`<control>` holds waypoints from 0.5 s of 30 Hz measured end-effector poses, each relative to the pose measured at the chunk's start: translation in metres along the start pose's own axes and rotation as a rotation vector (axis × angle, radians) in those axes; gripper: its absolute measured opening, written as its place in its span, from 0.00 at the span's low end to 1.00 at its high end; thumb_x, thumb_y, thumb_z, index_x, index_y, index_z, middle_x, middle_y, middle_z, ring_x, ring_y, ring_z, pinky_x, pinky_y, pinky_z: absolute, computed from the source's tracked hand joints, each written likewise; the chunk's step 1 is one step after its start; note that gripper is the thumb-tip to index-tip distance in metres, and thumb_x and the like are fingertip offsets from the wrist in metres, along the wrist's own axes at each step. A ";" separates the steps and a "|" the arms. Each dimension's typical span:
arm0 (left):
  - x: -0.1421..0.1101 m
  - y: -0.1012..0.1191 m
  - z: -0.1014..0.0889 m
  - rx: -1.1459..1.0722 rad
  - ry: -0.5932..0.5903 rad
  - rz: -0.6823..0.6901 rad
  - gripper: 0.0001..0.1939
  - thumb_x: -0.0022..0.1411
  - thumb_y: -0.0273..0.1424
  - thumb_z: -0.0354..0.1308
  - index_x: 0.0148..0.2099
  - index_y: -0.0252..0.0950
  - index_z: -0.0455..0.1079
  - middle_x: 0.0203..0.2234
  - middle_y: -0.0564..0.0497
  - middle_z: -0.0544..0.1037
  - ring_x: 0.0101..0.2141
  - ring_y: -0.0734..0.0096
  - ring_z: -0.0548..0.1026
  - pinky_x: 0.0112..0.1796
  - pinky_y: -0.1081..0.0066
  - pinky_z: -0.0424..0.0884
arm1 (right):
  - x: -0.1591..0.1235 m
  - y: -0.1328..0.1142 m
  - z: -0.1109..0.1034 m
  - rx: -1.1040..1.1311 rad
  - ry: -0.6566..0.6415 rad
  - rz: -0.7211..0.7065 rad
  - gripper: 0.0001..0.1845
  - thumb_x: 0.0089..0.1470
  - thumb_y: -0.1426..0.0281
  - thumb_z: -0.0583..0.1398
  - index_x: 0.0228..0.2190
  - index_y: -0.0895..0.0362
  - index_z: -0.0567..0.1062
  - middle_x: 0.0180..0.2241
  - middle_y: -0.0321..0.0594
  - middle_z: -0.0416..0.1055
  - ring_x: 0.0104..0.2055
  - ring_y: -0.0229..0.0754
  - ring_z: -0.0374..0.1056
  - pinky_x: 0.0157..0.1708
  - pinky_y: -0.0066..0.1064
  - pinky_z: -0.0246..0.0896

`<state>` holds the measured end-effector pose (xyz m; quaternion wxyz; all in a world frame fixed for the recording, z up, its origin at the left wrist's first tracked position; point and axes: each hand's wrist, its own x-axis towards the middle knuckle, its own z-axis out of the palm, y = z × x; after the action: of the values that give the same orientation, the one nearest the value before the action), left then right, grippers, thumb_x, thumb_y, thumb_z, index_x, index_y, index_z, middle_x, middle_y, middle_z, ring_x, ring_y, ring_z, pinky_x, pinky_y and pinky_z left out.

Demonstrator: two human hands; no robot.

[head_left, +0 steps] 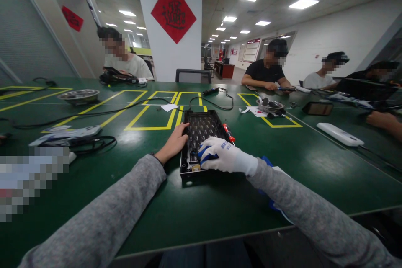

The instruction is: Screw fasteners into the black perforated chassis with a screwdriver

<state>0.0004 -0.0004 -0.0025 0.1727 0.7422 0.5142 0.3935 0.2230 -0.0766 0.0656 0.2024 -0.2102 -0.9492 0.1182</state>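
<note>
In front of me a shallow black rectangular case (205,127) lies on the green table, its inside showing rows of small shiny shapes and a yellowish part (196,168) in the near corner. My left hand (176,142), bare, grips the case's left edge with thumb and fingers close together. Over the near right part of the case is my right hand (218,154), in a white glove with blue fingertips. Its fingers are curled down into the case, and whatever they pinch is hidden. A red and black screwdriver (229,133) lies against the case's right side.
Metal bowls stand at left (79,96) and right (270,105), the right one holding parts. Cables (94,113) cross the table. A blue and white glove (273,205) lies beneath my right forearm. A white device (340,134) sits at right. Several people work across the table.
</note>
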 end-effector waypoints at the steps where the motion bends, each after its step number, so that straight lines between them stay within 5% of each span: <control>1: 0.000 0.000 0.000 0.003 -0.003 0.001 0.30 0.50 0.25 0.45 0.59 0.31 0.58 0.57 0.44 0.61 0.59 0.60 0.55 0.61 0.59 0.47 | 0.000 0.000 0.000 -0.001 0.005 0.002 0.09 0.50 0.64 0.61 0.30 0.56 0.78 0.39 0.41 0.71 0.44 0.41 0.64 0.49 0.34 0.55; 15: 0.000 0.002 -0.001 0.017 -0.015 -0.019 0.31 0.50 0.25 0.45 0.59 0.27 0.57 0.57 0.40 0.60 0.60 0.59 0.54 0.61 0.60 0.46 | 0.000 0.000 0.001 0.006 0.017 -0.001 0.10 0.51 0.64 0.61 0.29 0.57 0.78 0.38 0.42 0.71 0.44 0.41 0.64 0.48 0.34 0.56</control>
<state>0.0014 -0.0012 -0.0007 0.1741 0.7418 0.5230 0.3820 0.2229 -0.0764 0.0645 0.2110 -0.2100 -0.9472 0.1193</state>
